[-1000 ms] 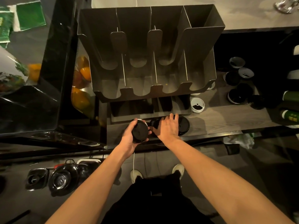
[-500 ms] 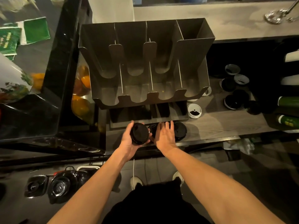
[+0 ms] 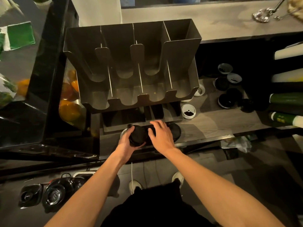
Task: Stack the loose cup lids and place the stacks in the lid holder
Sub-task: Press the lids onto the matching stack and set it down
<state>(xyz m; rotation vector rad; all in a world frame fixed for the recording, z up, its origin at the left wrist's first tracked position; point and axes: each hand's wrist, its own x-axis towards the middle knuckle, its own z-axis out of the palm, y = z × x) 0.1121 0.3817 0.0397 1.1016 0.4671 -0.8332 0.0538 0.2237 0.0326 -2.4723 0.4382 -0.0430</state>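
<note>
My left hand (image 3: 127, 142) grips a black cup lid (image 3: 137, 135), maybe a small stack, at the counter's front edge. Just right of it, my right hand (image 3: 161, 135) lies with curled fingers over more black lids (image 3: 175, 131) on the counter; whether it grasps one is hidden. The grey metal lid holder (image 3: 131, 66) stands behind, its slots showing no lids. Loose white lids (image 3: 188, 111) lie at its right foot, and several black and white lids (image 3: 229, 89) are scattered further right.
A lower tray (image 3: 172, 117) sits under the holder. Sleeved cup stacks (image 3: 287, 99) lie at the right edge. A glass case with oranges (image 3: 70, 110) is to the left. Blender jars (image 3: 54, 194) stand on the floor-level shelf below.
My left hand has brought its black lid right, up against my right hand. My right hand's fingers have curled down over the lids on the counter.
</note>
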